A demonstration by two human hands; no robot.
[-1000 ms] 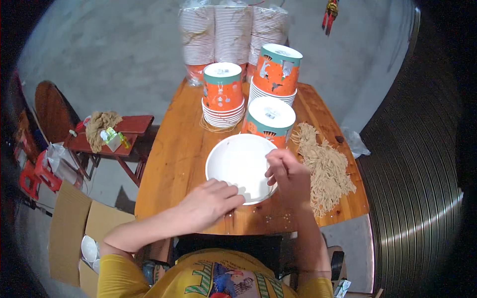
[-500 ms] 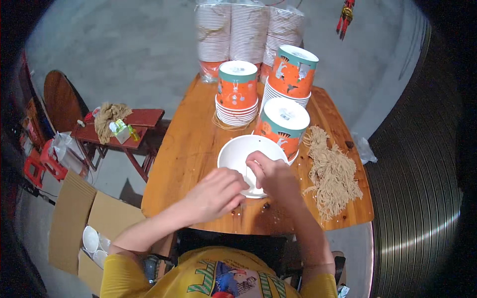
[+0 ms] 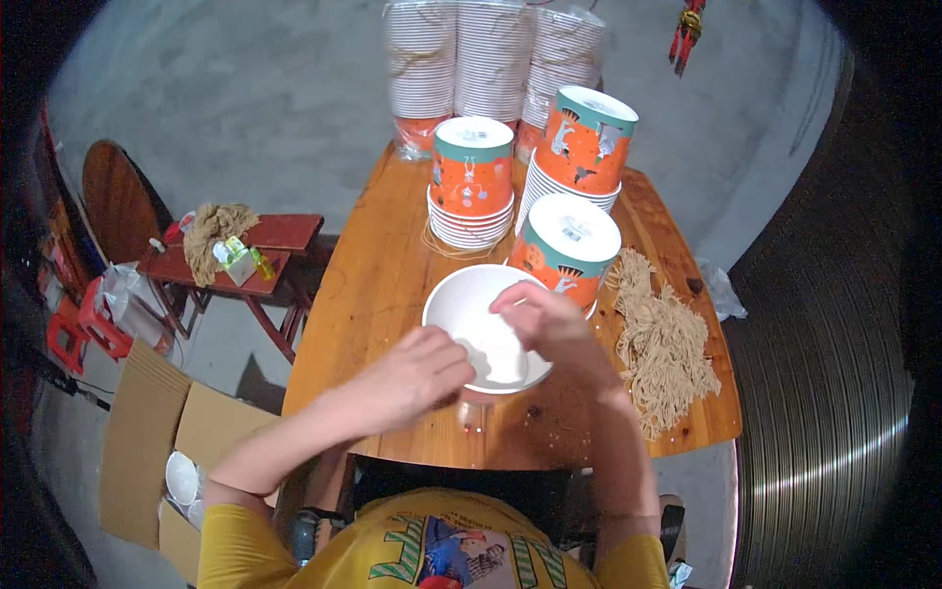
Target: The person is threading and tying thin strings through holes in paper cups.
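Observation:
A round white paper bucket (image 3: 461, 299) stands mouth up near the front of the wooden table, its pale inside showing. My left hand (image 3: 417, 368) is at its near left rim, fingers curled together. Over the right side of the opening is my right hand (image 3: 549, 324), thumb and forefinger bent toward each other. Whatever the fingertips hold is too small or blurred to make out. Just behind the bucket, an orange and green paper bucket (image 3: 559, 257) tops an upside-down stack. A heap of tan cords (image 3: 667, 353) lies right of my right hand.
Two more upside-down stacks of orange buckets, a left stack (image 3: 471, 187) and a taller right stack (image 3: 586, 157), stand farther back. Tall plastic-wrapped stacks (image 3: 491, 69) line the far edge. Left of the table are a red bench (image 3: 289, 233) and an open cardboard box (image 3: 147, 442).
My hands have drawn apart, the left shifting left and the right lifting slightly. The white bucket has moved a little to the left.

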